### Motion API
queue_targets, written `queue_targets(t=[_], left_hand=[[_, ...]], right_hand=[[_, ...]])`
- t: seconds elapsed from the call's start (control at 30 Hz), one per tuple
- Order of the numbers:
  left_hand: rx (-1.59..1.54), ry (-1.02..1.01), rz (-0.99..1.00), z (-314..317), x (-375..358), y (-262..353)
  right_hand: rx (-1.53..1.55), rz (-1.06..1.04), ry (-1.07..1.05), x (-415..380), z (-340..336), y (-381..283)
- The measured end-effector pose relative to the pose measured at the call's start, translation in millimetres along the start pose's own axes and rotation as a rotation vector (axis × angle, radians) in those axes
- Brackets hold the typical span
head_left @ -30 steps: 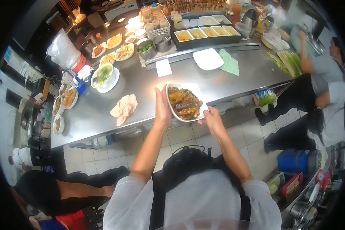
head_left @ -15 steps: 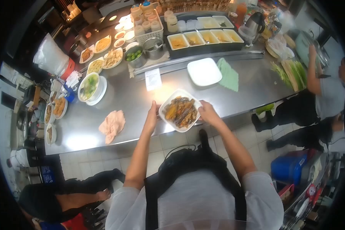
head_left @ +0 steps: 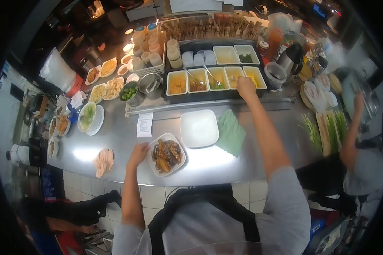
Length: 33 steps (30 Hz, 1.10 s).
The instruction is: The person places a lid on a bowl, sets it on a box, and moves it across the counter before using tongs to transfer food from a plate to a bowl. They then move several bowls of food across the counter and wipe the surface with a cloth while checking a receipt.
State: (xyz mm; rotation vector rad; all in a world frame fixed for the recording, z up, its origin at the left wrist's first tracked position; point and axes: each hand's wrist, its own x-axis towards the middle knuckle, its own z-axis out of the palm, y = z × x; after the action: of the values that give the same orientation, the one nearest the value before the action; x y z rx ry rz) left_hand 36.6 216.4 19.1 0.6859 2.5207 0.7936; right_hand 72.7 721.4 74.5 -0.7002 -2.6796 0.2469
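Observation:
A square white bowl of glossy brown cooked food sits near the front edge of the steel counter. My left hand is closed at its left rim. Farther back, my right hand reaches over the right end of a row of white topping tubs, its fingers closed and pointing down. Whatever they hold, if anything, is hidden. Beneath the hand is a tub with yellow contents; spoons stand in some of the others. An unfilled white square dish lies between the bowl and the tubs.
A green cloth lies right of the dish, a paper slip left of it. A pinkish cloth and a soup bowl are at left. Leafy greens lie at right, near another person's arm.
The food bowl, held in both hands before, now rests on the counter farther left. My right hand has left it and moved forward to the tubs. The camera view has shifted.

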Motion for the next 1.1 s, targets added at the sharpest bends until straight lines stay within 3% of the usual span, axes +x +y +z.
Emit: queue_targets(t=[0.03, 0.1, 0.2, 0.27, 0.4, 0.47, 0.57, 0.63, 0.8, 0.97, 1.07, 1.1], left_hand=[[-0.026, -0.081, -0.122, -5.3, -12.6, 10.6], [-0.373, -0.176, -0.223, 4.0, -40.1, 8.5], [-0.747, -0.040, -0.261, 27.7, -88.6, 28.0], [-0.833, 0.115, -0.343, 39.1, -107.9, 39.6], [-0.825, 0.239, -0.350, 20.7, -114.3, 70.8], [-0.816, 0.347, -0.335, 6.4, -98.8, 92.0], [-0.795, 0.331, -0.276, -14.2, -63.1, 132.8], [-0.874, 0.305, -0.180, -15.2, -29.9, 153.9], [-0.971, 0.185, -0.080, 15.3, 59.6, 194.1], [-1.030, 0.097, -0.063, 53.4, 102.6, 215.9], [-1.019, 0.062, -0.057, 63.7, 111.8, 219.1], [-1.013, 0.056, -0.051, 64.4, 112.7, 221.3]], right_hand=[[-0.177, -0.052, -0.104, 13.9, 11.2, 9.3], [-0.243, -0.093, -0.096, 29.8, 24.0, 13.8], [-0.312, -0.119, -0.094, 41.2, 30.3, 16.3], [-0.306, -0.105, -0.090, 46.3, 23.0, 14.8], [-0.342, -0.255, -0.228, 43.4, 7.5, 18.5], [-0.336, -0.295, -0.296, 40.3, 4.4, 23.9], [-0.124, -0.323, -0.292, 42.3, 3.9, 49.3], [0.252, -0.164, -0.336, 53.2, 3.8, 68.1], [0.509, -0.023, -0.381, 49.2, -7.9, 88.8], [0.639, -0.034, -0.325, 26.4, -82.1, 43.2], [0.700, -0.166, -0.296, 3.0, -95.2, 15.5], [0.615, -0.251, -0.198, -8.2, -91.7, 7.2]])
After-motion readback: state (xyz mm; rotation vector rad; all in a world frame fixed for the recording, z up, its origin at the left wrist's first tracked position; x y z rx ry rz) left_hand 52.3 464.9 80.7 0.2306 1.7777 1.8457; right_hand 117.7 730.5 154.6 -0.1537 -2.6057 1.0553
